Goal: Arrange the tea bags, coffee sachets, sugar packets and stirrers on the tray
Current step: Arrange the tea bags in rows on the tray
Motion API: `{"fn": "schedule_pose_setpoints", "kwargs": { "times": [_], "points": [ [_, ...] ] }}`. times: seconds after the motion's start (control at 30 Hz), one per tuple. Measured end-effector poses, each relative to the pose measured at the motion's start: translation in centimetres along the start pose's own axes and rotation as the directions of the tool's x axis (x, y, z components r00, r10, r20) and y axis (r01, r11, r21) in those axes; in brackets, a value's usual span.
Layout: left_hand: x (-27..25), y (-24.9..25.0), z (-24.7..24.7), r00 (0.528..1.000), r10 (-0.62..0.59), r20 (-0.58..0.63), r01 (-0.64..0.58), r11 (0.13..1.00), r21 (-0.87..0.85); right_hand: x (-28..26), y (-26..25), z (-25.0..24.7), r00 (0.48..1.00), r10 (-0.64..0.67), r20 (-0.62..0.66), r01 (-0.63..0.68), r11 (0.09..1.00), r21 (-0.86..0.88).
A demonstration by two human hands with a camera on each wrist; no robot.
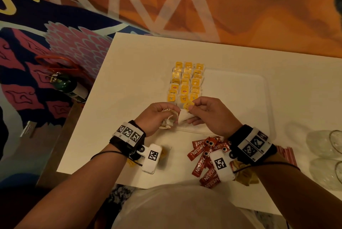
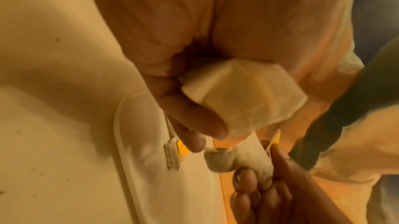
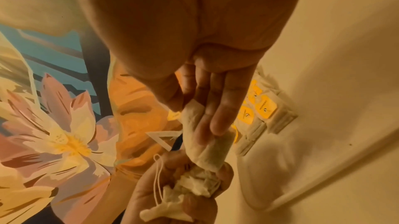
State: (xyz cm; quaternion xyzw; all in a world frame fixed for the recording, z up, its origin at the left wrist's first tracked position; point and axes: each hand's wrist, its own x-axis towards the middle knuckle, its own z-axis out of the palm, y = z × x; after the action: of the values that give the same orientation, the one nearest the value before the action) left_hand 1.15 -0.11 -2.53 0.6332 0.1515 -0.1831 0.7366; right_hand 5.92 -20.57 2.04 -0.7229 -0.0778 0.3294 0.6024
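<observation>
Three neat columns of tea bags (image 1: pixel 187 82) lie at the tray's (image 1: pixel 240 84) left end. Over its near edge, the left hand (image 1: pixel 157 115) clutches a bunch of loose bags (image 1: pixel 167 122) with dangling strings, while the right hand (image 1: pixel 207 112) pinches a single tea bag (image 1: pixel 185 115) by its yellow tag. Tangled strings could drag extra bags out of the bunch, or the lowered bag could nudge the rows askew. Coffee sachets (image 1: pixel 201 162) wait on the worktop (image 1: pixel 129 84).

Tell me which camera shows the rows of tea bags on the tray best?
The head view: all three rows of tea bags show whole. The right wrist view catches only a few beside the fingers; the left wrist view shows barely one yellow tag.
</observation>
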Motion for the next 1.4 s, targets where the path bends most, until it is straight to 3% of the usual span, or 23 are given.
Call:
{"fn": "schedule_pose_setpoints", "kwargs": {
  "times": [0.2, 0.37, 0.53, 0.73, 1.07, 1.4],
  "points": [
    [-0.3, 0.3, 0.4, 0.995, 0.063, 0.074, -0.077, 0.978, 0.196, 0.3, 0.2, 0.4, 0.999, 0.02, -0.031, -0.019, 0.999, 0.048],
    [-0.7, 0.7, 0.5, 0.998, 0.032, 0.06, -0.046, 0.967, 0.249, 0.5, 0.8, 0.1, 0.992, -0.027, -0.121, 0.02, 0.998, -0.061],
    [-0.8, 1.1, 0.5, 0.994, 0.065, 0.082, -0.086, 0.956, 0.282, 0.7, 0.6, -0.3, 0.983, -0.051, -0.177, 0.043, 0.998, -0.052],
    [-0.8, 1.3, 0.5, 0.995, 0.047, 0.084, -0.072, 0.944, 0.322, 0.7, 0.0, -0.4, 0.984, -0.148, -0.102, 0.138, 0.985, -0.099],
    [-0.7, 1.2, 0.1, 0.995, 0.015, 0.098, -0.048, 0.939, 0.341, 1.2, -0.4, -1.3, 0.978, -0.166, 0.124, 0.203, 0.892, -0.404],
    [-1.2, 1.2, 0.4, 0.992, 0.054, 0.111, -0.086, 0.947, 0.31, 1.6, -0.1, -0.6, 0.978, -0.165, 0.127, 0.202, 0.902, -0.383]
  ]
}}
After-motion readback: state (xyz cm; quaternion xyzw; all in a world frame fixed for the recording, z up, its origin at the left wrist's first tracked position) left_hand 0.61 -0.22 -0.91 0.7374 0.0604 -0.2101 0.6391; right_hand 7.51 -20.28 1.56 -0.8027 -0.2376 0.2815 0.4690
